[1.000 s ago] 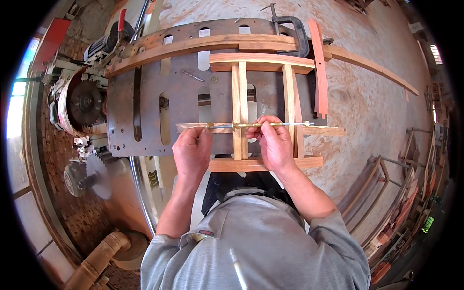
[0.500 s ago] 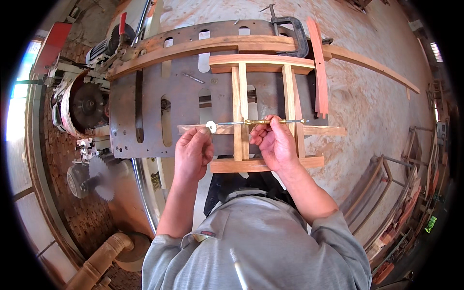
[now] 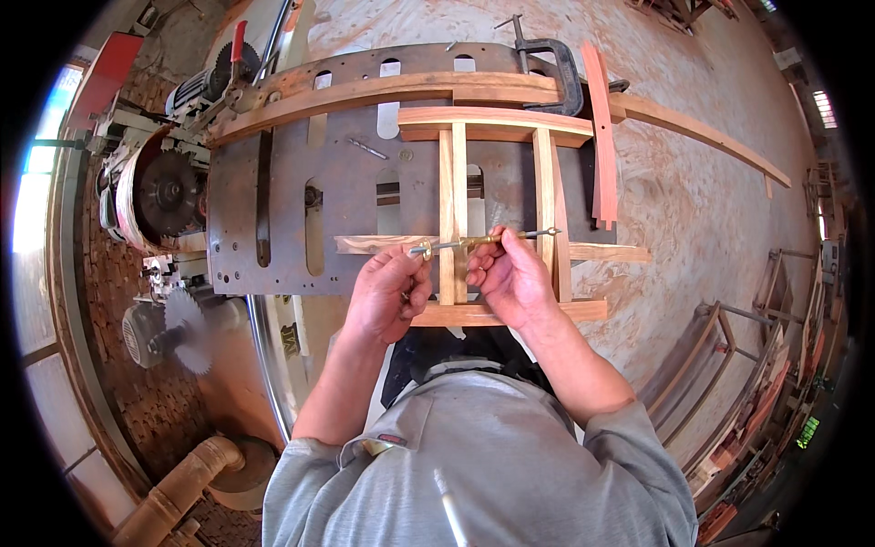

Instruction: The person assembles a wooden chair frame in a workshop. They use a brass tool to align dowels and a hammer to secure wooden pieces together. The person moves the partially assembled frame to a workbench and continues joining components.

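Note:
A slender rod [image 3: 478,242], brass-coloured along its middle with grey threaded-looking ends, lies level between my hands. My right hand [image 3: 513,281] pinches its brass middle, and the tip sticks out to the right. Closed at the rod's left end, my left hand [image 3: 390,290] holds a small pale washer [image 3: 427,249] between thumb and fingers. The washer is edge-on and appears to be around the rod end. Beneath both hands is a wooden frame [image 3: 459,182] of joined rails and crosspieces.
A slotted metal table [image 3: 351,182] bears the frame, a drill bit [image 3: 368,149] and a long wooden bar [image 3: 365,91]. A C-clamp [image 3: 567,77] stands at the far right beside a reddish wood strip [image 3: 602,137]. Circular saw blades [image 3: 167,190] are at the left.
My left hand has moved right, bringing the washer from beside the rod's left end onto it. The washer has turned from face-on to edge-on. My right hand has shifted slightly left with the rod.

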The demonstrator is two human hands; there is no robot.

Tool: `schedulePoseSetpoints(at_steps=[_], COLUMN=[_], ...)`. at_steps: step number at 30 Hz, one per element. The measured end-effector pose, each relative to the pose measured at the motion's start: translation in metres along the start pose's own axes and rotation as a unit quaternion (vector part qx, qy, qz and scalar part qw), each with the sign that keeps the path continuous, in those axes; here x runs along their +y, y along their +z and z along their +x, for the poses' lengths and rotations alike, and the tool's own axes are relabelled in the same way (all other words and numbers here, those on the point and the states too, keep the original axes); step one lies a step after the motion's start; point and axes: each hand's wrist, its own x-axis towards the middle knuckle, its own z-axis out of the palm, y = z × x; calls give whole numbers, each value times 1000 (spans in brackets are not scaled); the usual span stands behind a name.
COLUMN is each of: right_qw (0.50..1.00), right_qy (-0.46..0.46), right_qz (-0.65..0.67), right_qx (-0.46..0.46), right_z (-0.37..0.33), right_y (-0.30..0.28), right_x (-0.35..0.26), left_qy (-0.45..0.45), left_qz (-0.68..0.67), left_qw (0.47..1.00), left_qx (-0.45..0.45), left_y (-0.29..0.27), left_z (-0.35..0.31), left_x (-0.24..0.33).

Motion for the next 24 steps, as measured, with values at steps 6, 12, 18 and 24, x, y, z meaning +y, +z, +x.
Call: schedulePoseSetpoints(at_steps=[6, 12, 18, 24], right_qw=[999, 1000, 1000, 1000], right_qy=[30, 8, -12, -13], right_qz=[36, 24, -7, -19], right_qx=[-1, -1, -2, -4], right_z=[0, -2, -5, -6], right_y=[-1, -6, -4, -3], right_x=[-1, -14, -18, -16], left_qy=[3, 59, 100, 90], left_qz=[9, 59, 100, 17], left_qw=[1000, 996, 990, 996], left_qx=[11, 35, -2, 23], left_y=[7, 15, 7, -1], left_z=[-3, -12, -12, -9], left_x=[-1, 9, 3, -9])
